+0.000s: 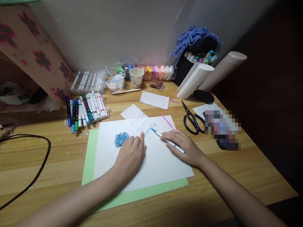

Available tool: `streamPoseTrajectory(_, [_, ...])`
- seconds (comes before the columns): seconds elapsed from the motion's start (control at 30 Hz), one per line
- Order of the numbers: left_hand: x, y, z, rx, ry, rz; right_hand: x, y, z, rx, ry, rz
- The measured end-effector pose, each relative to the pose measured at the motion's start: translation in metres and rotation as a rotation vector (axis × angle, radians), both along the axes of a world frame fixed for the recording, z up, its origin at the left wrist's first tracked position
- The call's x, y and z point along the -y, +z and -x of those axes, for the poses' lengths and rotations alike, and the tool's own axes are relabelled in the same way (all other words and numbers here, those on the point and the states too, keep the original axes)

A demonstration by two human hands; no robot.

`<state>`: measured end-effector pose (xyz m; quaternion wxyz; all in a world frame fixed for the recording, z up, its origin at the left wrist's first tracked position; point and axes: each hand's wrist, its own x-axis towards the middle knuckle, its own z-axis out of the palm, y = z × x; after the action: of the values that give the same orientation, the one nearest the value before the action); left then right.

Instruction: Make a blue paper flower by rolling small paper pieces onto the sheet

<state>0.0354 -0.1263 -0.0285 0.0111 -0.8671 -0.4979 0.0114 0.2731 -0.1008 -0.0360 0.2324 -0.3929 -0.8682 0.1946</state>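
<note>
My right hand (184,146) grips a blue marker (169,142) with its tip at the blue-marked end of a thin white paper strip (136,115). My left hand (132,151) is closed, its fingers bent and together, with the index fingertip pressing that strip down near the coloured edge. Just left of those fingers lies a fluffy blue pom-pom (121,139). All of this rests on a white sheet (161,167), which overlaps a green sheet (87,168). A pink stick (167,121) crosses the sheet's upper right edge.
Black scissors (189,116) lie beyond my right hand. A folded speckled paper (155,99), a wooden stick (126,91), a paper cup (136,77) and a clear bowl (115,83) are farther back. Markers (87,108) fill the left; paper rolls (195,80) stand at right. A black cable (47,151) curves leftward.
</note>
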Motion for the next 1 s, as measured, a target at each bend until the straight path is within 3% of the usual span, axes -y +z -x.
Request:
streamPoseTrajectory(0.13, [0.000, 0.000, 0.000, 0.008, 0.000, -0.006, -0.001, 0.001, -0.001, -0.013, -0.038, -0.034])
streamPoseTrajectory(0.33, [0.001, -0.001, 0.000, -0.006, -0.021, -0.051, 0.005, -0.001, 0.004, 0.044, 0.128, -0.004])
streamPoseTrajectory(0.67, [0.000, 0.000, 0.000, -0.018, -0.024, -0.073, -0.002, 0.001, -0.008, -0.018, -0.039, -0.020])
streamPoseTrajectory(1.0, [0.010, -0.006, 0.003, 0.073, -0.058, -0.219, 0.008, 0.002, 0.010, -0.100, 0.059, 0.004])
